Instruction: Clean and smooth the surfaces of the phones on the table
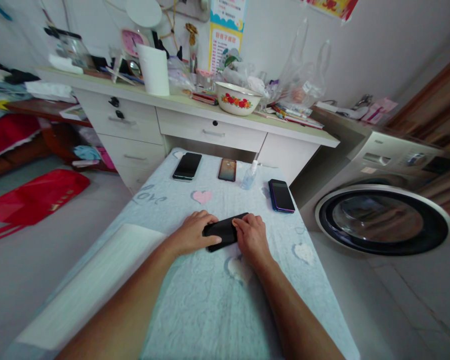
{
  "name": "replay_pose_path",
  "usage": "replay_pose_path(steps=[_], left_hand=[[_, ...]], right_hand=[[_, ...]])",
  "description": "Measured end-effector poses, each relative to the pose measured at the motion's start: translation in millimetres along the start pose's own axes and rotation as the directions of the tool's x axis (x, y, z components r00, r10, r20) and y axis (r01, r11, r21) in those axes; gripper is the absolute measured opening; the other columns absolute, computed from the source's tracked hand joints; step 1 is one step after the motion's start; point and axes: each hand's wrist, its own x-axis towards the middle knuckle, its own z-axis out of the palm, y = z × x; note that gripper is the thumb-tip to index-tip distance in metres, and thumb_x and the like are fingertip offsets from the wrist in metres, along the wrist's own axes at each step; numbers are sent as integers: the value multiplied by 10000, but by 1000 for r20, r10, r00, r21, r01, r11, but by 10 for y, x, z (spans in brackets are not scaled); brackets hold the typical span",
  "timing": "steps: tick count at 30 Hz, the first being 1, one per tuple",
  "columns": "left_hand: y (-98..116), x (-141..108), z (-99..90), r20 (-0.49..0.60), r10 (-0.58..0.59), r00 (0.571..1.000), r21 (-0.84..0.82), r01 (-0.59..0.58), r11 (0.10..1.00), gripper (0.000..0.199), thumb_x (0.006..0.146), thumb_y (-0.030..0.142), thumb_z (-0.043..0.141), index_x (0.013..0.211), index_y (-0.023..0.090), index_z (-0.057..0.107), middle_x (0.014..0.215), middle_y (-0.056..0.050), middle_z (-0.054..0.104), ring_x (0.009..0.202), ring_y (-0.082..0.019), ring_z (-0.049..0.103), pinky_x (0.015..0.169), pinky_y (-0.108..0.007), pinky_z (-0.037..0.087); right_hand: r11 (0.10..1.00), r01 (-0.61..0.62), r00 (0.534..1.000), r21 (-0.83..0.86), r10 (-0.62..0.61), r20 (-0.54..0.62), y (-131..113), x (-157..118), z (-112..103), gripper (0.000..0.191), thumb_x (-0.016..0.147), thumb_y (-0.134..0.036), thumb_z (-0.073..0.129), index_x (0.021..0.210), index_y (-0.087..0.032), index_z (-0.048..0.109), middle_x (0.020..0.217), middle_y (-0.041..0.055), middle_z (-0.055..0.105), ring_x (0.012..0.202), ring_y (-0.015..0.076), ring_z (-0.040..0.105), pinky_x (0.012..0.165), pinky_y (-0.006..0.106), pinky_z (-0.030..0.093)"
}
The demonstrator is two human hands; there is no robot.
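Note:
A black smartphone (225,232) lies tilted across the middle of the cloth-covered table (195,310), between my hands. My left hand (195,233) grips its left end, thumb along the near edge and fingers round the far side. At the other end, my right hand (251,235) is closed, its thumb and fingertips pressed at the phone's right part; whether something small is pinched there I cannot make out. Beyond my hands stand a clear spray bottle (249,176) with a white cap and a brown phone case (227,170).
Phones (188,166) lie at the table's far left, and a stacked pair (281,195) at its right edge. A white sheet (97,280) lies along the left side. Behind is a white desk (213,131) with an enamel bowl (238,99); a washing machine (382,200) stands right.

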Motion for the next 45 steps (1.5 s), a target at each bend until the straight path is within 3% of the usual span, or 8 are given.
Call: replay_pose_path(steps=[4, 8, 12, 25, 33, 45], left_hand=[[-18, 50, 37, -73, 12, 997, -74, -17, 997, 320, 886, 411, 434, 999, 200, 647, 979, -56, 650, 985, -219, 574, 903, -346, 426], [-21, 75, 38, -141, -51, 989, -186, 24, 982, 359, 924, 383, 330, 1009, 208, 631, 937, -33, 685, 924, -196, 619, 846, -309, 451], [-40, 85, 49, -178, -95, 979, -219, 55, 974, 360, 908, 357, 324, 1030, 198, 623, 778, -7, 666, 799, -178, 630, 769, -287, 460], [-72, 105, 127, -242, -159, 957, -258, 94, 962, 319, 884, 329, 352, 996, 201, 622, 761, -9, 671, 776, -177, 642, 746, -288, 478], [-64, 112, 148, -234, -162, 959, -187, 119, 975, 314, 881, 277, 349, 1007, 197, 625, 779, -16, 670, 806, -180, 638, 747, -283, 465], [-73, 122, 185, -262, -167, 950, -140, 134, 981, 290, 856, 258, 382, 967, 195, 643, 803, -31, 680, 801, -185, 628, 717, -273, 432]], right_hand=[[1000, -20, 1000, -21, 20, 0, -32, -4, -9, 207, 867, -229, 587, 1035, -242, 707, 945, 76, 566, 881, 222, 438, 774, 345, 320], [1000, -14, 1000, -24, 15, 21, -55, 11, 33, 223, 914, -185, 507, 980, -239, 713, 904, 72, 576, 849, 210, 430, 753, 333, 313], [999, 34, 999, -3, -34, 41, -73, 21, 92, 240, 907, -147, 500, 964, -241, 714, 903, 62, 577, 846, 202, 425, 751, 325, 307], [966, 244, 959, 83, -253, 131, -307, -8, 49, 231, 963, -238, 480, 1024, -271, 700, 903, 43, 578, 861, 190, 429, 747, 323, 281], [989, 141, 986, 44, -144, 81, -116, 55, 117, 267, 922, -170, 525, 1073, -288, 711, 937, 52, 596, 885, 201, 429, 771, 323, 289], [996, -76, 997, -40, 77, 10, 145, 127, 25, 266, 950, -211, 487, 1049, -274, 725, 945, 58, 601, 881, 195, 442, 782, 310, 292]])
